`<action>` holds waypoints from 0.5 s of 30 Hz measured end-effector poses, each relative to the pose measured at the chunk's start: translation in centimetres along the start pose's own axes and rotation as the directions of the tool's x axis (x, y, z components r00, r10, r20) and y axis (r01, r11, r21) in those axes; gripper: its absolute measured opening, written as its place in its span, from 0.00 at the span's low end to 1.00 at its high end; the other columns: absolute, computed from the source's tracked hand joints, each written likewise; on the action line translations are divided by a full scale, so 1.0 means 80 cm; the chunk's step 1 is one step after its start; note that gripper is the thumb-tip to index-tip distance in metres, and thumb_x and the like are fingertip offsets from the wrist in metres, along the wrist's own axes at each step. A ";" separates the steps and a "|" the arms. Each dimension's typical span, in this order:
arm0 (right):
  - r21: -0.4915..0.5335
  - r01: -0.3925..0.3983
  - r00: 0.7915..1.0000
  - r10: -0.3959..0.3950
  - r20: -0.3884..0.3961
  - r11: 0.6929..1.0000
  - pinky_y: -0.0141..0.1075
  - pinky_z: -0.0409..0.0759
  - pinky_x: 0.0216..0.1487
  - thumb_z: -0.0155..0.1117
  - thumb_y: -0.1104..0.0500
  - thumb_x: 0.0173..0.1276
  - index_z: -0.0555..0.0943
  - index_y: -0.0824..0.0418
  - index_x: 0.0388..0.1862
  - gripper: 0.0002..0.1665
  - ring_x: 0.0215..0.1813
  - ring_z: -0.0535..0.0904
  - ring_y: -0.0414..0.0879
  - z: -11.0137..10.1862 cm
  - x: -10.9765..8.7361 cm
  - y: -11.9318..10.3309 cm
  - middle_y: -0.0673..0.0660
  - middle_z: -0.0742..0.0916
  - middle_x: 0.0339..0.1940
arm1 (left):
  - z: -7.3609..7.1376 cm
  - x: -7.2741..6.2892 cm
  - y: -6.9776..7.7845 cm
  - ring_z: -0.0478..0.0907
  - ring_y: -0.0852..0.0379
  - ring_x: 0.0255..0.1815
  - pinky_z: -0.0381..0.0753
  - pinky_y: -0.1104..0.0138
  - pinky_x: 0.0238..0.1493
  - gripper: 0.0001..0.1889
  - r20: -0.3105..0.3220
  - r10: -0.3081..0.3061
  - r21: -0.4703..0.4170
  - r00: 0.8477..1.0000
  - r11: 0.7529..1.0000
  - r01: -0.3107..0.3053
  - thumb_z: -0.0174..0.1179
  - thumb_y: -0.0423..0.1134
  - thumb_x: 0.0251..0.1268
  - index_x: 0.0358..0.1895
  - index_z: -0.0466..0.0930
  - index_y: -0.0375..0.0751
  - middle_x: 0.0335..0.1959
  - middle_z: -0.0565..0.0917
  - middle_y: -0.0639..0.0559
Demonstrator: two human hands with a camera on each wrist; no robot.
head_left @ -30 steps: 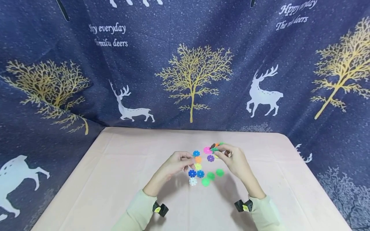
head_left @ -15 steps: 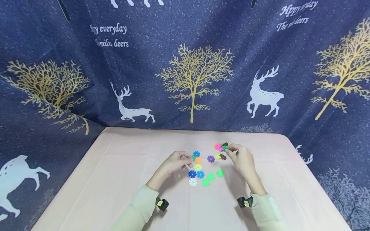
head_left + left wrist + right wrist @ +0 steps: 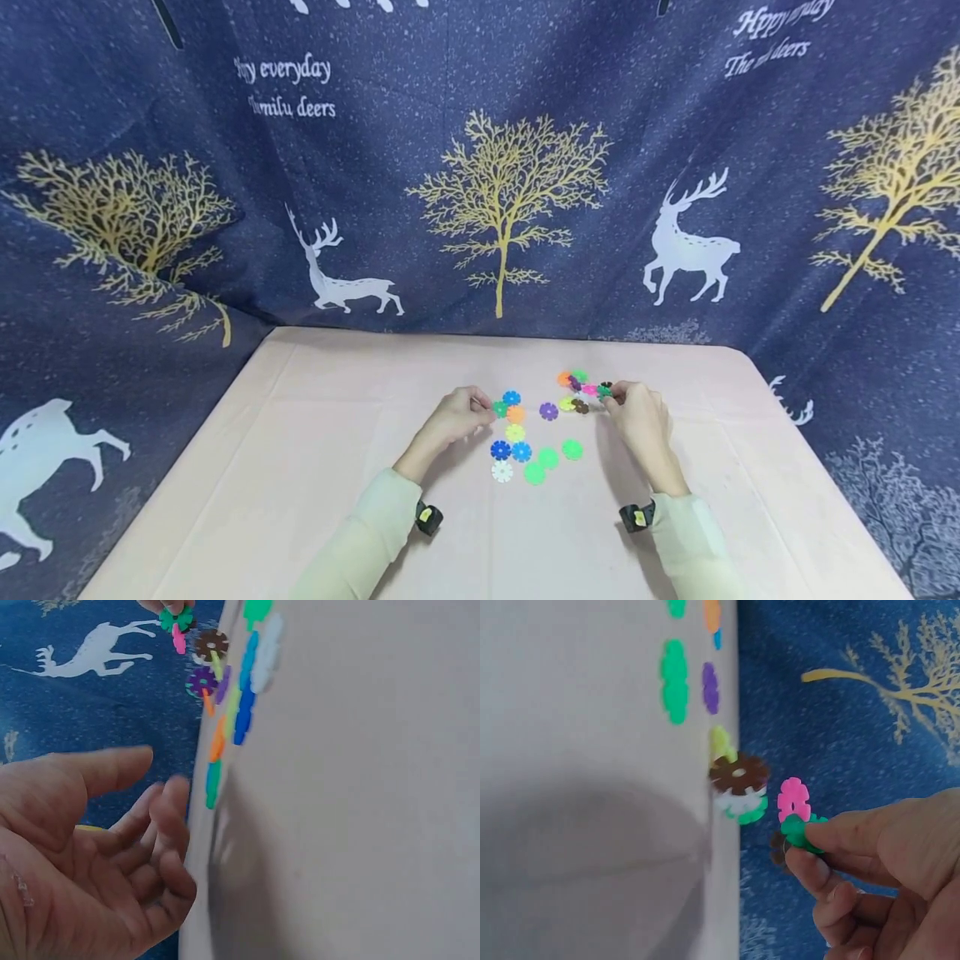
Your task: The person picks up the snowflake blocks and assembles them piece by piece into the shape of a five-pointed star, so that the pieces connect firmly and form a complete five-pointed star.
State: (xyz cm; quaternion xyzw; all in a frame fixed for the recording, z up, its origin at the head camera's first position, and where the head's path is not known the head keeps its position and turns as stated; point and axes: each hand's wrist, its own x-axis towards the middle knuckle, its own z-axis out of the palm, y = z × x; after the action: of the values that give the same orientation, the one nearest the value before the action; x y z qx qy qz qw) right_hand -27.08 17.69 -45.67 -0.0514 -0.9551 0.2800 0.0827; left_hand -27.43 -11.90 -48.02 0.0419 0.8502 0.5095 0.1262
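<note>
Notched plastic snowflake discs lie on the pink-covered table. My right hand (image 3: 639, 412) pinches a green disc (image 3: 798, 831) between thumb and fingertips; a pink disc (image 3: 793, 799) and a dark brown disc (image 3: 778, 847) are with it, seemingly joined. My left hand (image 3: 105, 862) holds nothing, its fingers loosely bent, just left of a green disc (image 3: 500, 408). Beside that lie a blue disc (image 3: 512, 398), an orange disc (image 3: 515, 414) and a yellow disc (image 3: 515, 433). A purple disc (image 3: 549, 411) sits between the hands.
Nearer the person lie dark blue (image 3: 500, 450) and white (image 3: 502, 472) discs, with bright green discs (image 3: 548, 458) to their right. A brown disc (image 3: 739, 773) leans over others near the right hand. A patterned blue curtain (image 3: 450, 208) hangs behind the table (image 3: 337, 400).
My right hand has moved right with the green, pink and brown discs, away from the orange and purple ones. My left hand has drawn slightly back, and the green disc beside it shows more.
</note>
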 end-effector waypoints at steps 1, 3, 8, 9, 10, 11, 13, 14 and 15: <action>-0.003 -0.011 1.000 0.011 0.007 1.000 0.51 0.78 0.37 0.68 0.58 0.67 0.86 0.65 0.47 0.13 0.39 0.84 0.60 0.002 0.002 0.003 0.62 0.90 0.40 | 0.001 0.002 -0.002 0.78 0.54 0.24 0.75 0.68 0.21 0.11 -0.014 0.000 0.005 1.000 1.000 0.000 0.65 0.35 0.61 0.45 0.79 0.37 0.33 0.81 0.50; -0.011 -0.027 0.999 0.027 0.023 1.000 0.52 0.78 0.38 0.68 0.58 0.67 0.85 0.65 0.48 0.15 0.41 0.84 0.62 0.004 0.005 0.008 0.63 0.89 0.42 | 0.003 0.006 -0.004 0.78 0.54 0.27 0.77 0.68 0.25 0.12 -0.046 0.000 0.031 0.999 1.000 0.002 0.64 0.34 0.59 0.46 0.79 0.37 0.34 0.81 0.50; -0.045 -0.059 0.996 0.061 0.061 0.997 0.55 0.77 0.41 0.66 0.58 0.66 0.84 0.65 0.51 0.17 0.45 0.83 0.67 0.009 0.010 0.018 0.66 0.88 0.47 | 0.008 0.014 -0.006 0.78 0.54 0.37 0.80 0.65 0.35 0.17 -0.075 -0.003 0.083 0.997 0.997 0.009 0.64 0.33 0.54 0.49 0.80 0.37 0.38 0.82 0.49; -0.049 -0.061 0.996 0.064 0.066 0.997 0.55 0.77 0.42 0.66 0.58 0.66 0.84 0.64 0.51 0.17 0.45 0.83 0.67 0.010 0.010 0.020 0.66 0.88 0.48 | 0.009 0.015 -0.006 0.79 0.53 0.39 0.81 0.64 0.37 0.18 -0.077 -0.003 0.089 0.997 0.996 0.010 0.64 0.33 0.54 0.51 0.80 0.37 0.40 0.82 0.50; -0.053 -0.062 0.995 0.065 0.070 0.997 0.55 0.77 0.42 0.66 0.58 0.66 0.84 0.64 0.52 0.17 0.45 0.83 0.67 0.011 0.011 0.022 0.66 0.88 0.48 | 0.009 0.016 -0.006 0.79 0.53 0.41 0.81 0.63 0.40 0.19 -0.080 -0.003 0.098 0.997 0.995 0.011 0.65 0.33 0.54 0.52 0.81 0.38 0.41 0.83 0.50; -0.054 -0.060 0.995 0.064 0.073 0.997 0.55 0.77 0.42 0.66 0.58 0.66 0.84 0.64 0.51 0.17 0.45 0.83 0.67 0.011 0.011 0.023 0.67 0.87 0.49 | 0.010 0.018 -0.006 0.79 0.52 0.43 0.82 0.61 0.42 0.20 -0.084 -0.003 0.108 0.996 0.994 0.012 0.65 0.34 0.54 0.53 0.81 0.38 0.42 0.83 0.50; -0.055 -0.056 0.995 0.060 0.079 0.997 0.55 0.77 0.42 0.66 0.59 0.65 0.84 0.65 0.50 0.17 0.45 0.83 0.67 0.012 0.012 0.026 0.68 0.87 0.49 | 0.011 0.021 -0.006 0.79 0.51 0.45 0.81 0.59 0.46 0.21 -0.089 0.004 0.132 0.996 0.991 0.008 0.67 0.35 0.54 0.54 0.82 0.38 0.42 0.84 0.49; -0.058 -0.054 0.995 0.059 0.083 0.997 0.55 0.77 0.42 0.66 0.59 0.65 0.85 0.65 0.50 0.16 0.45 0.83 0.67 0.013 0.013 0.028 0.68 0.87 0.49 | 0.012 0.022 -0.006 0.79 0.52 0.45 0.80 0.58 0.48 0.21 -0.091 0.007 0.149 0.996 0.989 0.007 0.67 0.35 0.54 0.54 0.82 0.39 0.42 0.84 0.50; -0.060 -0.055 0.994 0.060 0.089 0.997 0.55 0.77 0.42 0.66 0.58 0.65 0.85 0.65 0.50 0.16 0.45 0.83 0.67 0.013 0.013 0.029 0.68 0.87 0.49 | 0.013 0.024 -0.006 0.79 0.52 0.44 0.80 0.58 0.49 0.21 -0.093 0.009 0.165 0.996 0.986 0.007 0.68 0.36 0.54 0.53 0.83 0.39 0.41 0.84 0.51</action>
State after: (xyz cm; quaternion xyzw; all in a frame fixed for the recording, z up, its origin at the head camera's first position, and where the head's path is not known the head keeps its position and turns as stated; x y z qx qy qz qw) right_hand -28.17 19.24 -47.67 -0.0686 -0.9636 0.2566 0.0296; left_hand -28.98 -10.86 -49.21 0.0287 0.8944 0.4387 0.0819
